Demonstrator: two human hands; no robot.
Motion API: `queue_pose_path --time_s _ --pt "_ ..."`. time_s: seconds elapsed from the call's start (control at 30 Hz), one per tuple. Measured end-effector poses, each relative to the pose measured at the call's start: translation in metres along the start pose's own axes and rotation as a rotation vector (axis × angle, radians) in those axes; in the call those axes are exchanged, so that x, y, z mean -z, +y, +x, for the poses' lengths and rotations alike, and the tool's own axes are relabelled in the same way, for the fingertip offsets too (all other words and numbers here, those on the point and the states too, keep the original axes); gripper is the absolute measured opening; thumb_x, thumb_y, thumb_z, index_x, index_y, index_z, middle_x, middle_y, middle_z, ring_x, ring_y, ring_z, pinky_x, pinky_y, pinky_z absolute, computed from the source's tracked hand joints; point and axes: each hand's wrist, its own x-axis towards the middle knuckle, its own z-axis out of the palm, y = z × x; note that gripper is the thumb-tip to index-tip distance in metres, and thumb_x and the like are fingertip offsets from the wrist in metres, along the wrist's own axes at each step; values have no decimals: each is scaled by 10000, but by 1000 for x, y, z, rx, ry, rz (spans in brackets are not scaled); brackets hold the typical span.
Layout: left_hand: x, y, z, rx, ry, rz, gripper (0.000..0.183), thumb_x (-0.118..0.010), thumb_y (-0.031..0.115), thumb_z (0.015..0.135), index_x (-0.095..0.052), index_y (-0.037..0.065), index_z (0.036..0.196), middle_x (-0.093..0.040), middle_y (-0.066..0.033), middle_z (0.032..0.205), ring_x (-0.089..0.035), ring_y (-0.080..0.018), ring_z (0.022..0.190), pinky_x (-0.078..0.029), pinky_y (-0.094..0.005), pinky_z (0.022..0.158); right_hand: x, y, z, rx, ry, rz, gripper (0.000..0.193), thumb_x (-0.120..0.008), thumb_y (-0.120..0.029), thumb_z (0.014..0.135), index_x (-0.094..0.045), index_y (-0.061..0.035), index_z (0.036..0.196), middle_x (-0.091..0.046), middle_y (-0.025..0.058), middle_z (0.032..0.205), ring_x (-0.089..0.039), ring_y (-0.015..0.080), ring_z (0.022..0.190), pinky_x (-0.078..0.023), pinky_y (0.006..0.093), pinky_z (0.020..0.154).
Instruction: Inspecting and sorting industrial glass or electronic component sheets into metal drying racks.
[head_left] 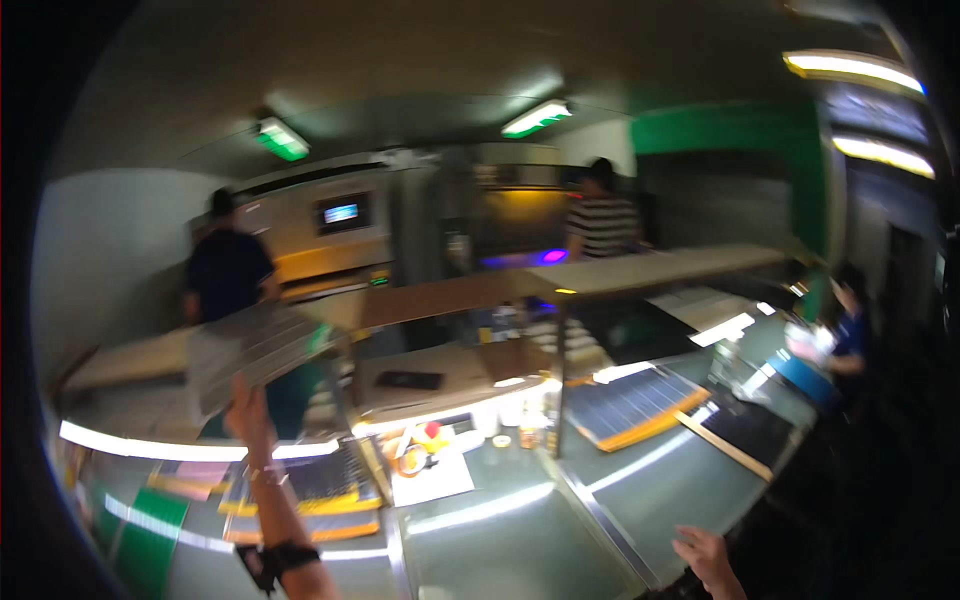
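Note:
My left hand [246, 414] is raised at the left, its fingers closed on the near edge of a greyish, see-through flat sheet [235, 350]. The sheet sits at the height of the upper shelf and overlaps it; motion blur hides whether it rests there. A dark strap circles my left forearm. Low at the right, my right hand [706, 556] hangs over the table's near edge, fingers loosely bent and apart, holding nothing. Below my left arm lie dark panels with yellow-orange edges [320, 490] and a green mat [150, 528].
A raised shelf [660, 275] on metal posts spans the grey worktable [480, 545]. A white paper [435, 482] with tape rolls, a blue orange-edged panel [635, 408] and a wood-edged black board [745, 435] lie beneath. Two people [228, 262] [603, 215] stand beyond; another person [852, 320] is at right.

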Motion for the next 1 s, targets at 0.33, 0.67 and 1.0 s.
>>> queue_pose_path --time_s 0.33,0.67,1.0 --pt "-13 84 -439 776 -1962 -969 510 -579 174 823 -382 60 1279 -568 -130 1081 -559 -238 964 -455 -372 845 -8 24 104 43 -536 -209 555 -634 -214 808 -404 2 1265 -562 181 1105 -566 217 948 -450 301 820" --pt "16 151 -465 544 -1410 -370 344 -599 110 819 -536 8 1141 -600 -142 1023 -579 -183 896 -471 -301 789 -3 -154 451 763 73 -591 428 -563 -349 803 -545 -69 1126 -584 148 1087 -560 310 984 -440 382 834" --pt "-1 274 -463 1129 -1185 -200 242 -594 115 827 -591 8 1044 -639 -93 921 -593 -153 802 -481 -259 708 -33 -114 497 443 -121 -1080 922 -312 -793 679 -335 -158 1347 -219 140 1423 -123 358 1322 -44 503 1059"
